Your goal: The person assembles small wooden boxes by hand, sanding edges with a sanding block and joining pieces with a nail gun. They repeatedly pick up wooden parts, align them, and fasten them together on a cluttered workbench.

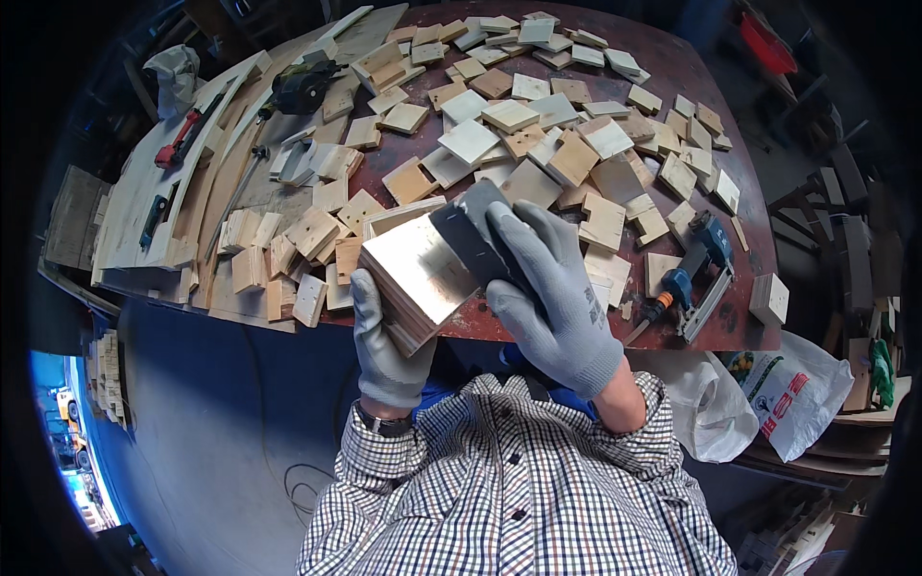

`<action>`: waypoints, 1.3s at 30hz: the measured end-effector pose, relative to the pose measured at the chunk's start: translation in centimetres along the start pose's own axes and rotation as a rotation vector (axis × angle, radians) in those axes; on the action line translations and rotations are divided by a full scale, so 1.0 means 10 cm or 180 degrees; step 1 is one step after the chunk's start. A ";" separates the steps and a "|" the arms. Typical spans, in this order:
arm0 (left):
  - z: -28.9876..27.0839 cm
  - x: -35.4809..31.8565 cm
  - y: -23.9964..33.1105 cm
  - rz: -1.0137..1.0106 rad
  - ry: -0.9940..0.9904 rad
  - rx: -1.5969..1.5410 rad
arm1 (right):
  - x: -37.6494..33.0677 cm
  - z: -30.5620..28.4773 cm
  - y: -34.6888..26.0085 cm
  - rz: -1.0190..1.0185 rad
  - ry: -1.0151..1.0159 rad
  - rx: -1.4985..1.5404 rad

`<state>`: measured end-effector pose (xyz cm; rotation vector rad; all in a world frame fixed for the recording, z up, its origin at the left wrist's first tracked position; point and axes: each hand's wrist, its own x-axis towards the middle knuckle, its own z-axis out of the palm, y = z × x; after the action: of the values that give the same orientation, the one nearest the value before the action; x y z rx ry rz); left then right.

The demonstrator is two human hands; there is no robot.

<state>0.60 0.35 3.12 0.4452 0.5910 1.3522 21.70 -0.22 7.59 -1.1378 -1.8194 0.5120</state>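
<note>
A: Workshop bench, dark red round-ish table top, covered w/ small square wood blocks — dozens, loose and overlapping. Blue floor below, left side.

B: And the hands?

A: Both in grey knit gloves. Left hand grips a stack of wood squares from underneath at the table's near edge, fingers wrapped round the lower left side, stack tilted so its pale top face shows. Closed firmly on it.

B: Right?

A: Right hand is pressed flat-ish on a dark grey sanding sheet, fingers spread across it, holding it against the stack's upper right edge. Sheet sits between glove and wood. Can't tell if the sheet wraps a block.

B: What else is on the bench?

A: Left part: long curved plywood strips, w/ a red-handled tool lying on them and a dark power tool further back. More small blocks in rows at the near left edge. Right of the hands, a blue clamp-type tool near the table's rim, one lone block just beside it.

B: Off the table?

A: White plastic bags at lower right, dark scrap wood beyond. Person wears a checked shirt — watch on the left wrist.
</note>
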 end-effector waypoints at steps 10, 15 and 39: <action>0.20 0.07 -0.02 -0.0284 0.0421 0.0066 | -0.10 0.30 0.18 0.0132 0.0263 -0.0188; -0.15 0.05 -0.13 -0.0204 -0.0020 0.0199 | -0.12 0.28 -0.15 -0.0455 -0.0057 -0.0479; -0.01 0.08 -0.14 -0.0731 -0.0022 -0.1002 | -0.01 0.38 0.01 -0.0581 0.0542 -0.0355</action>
<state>1.70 0.85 2.12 0.1216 0.4001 1.1959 18.55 0.11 5.56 -1.0429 -1.7985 0.2035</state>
